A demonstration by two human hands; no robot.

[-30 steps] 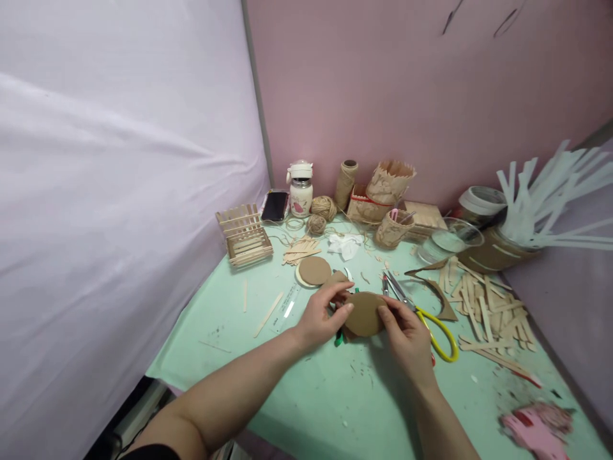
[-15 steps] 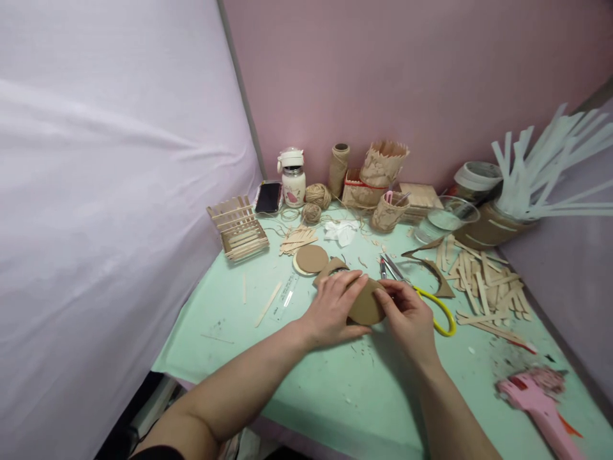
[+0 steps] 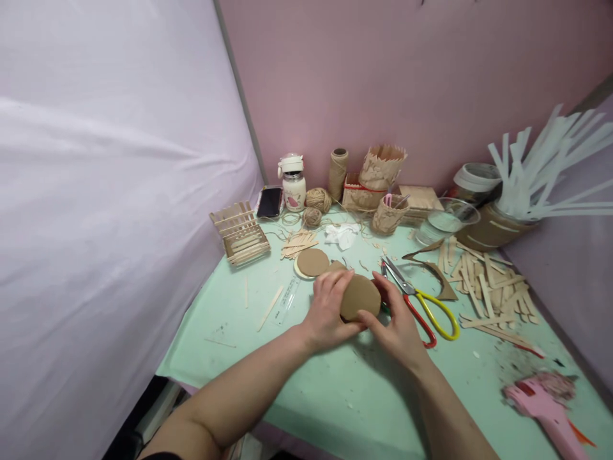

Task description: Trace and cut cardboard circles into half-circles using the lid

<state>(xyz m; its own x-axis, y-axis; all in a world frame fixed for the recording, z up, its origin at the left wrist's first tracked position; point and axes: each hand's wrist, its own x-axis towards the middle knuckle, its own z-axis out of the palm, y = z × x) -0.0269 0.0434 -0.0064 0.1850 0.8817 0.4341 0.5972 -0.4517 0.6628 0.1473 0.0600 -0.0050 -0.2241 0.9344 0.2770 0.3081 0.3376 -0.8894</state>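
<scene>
One cardboard disc [image 3: 361,298] is held over the green table [image 3: 335,399]; the left hand [image 3: 328,311] clasps its left side, the right hand [image 3: 396,319] its right side; red-and-yellow scissors [image 3: 406,289] lie just beside the right hand.

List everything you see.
held disc: one, brown, centre
other disc: one, brown, centre
scissors: one, red-yellow, right
glue gun: one, pink, front right
ruler: one, clear, left
tissue: one, white, centre
rack: one, tan, left
phone: one, black, back left
bottle: one, white, beside phone
twine balls: two, tan, back
twine spool: one, tan, back
holders: several, tan, back
bowl: one, clear, right
strips: many, white, right
sticks: many, pale, mostly right
table: one, green, beneath
hands: two, bare, on held disc
</scene>
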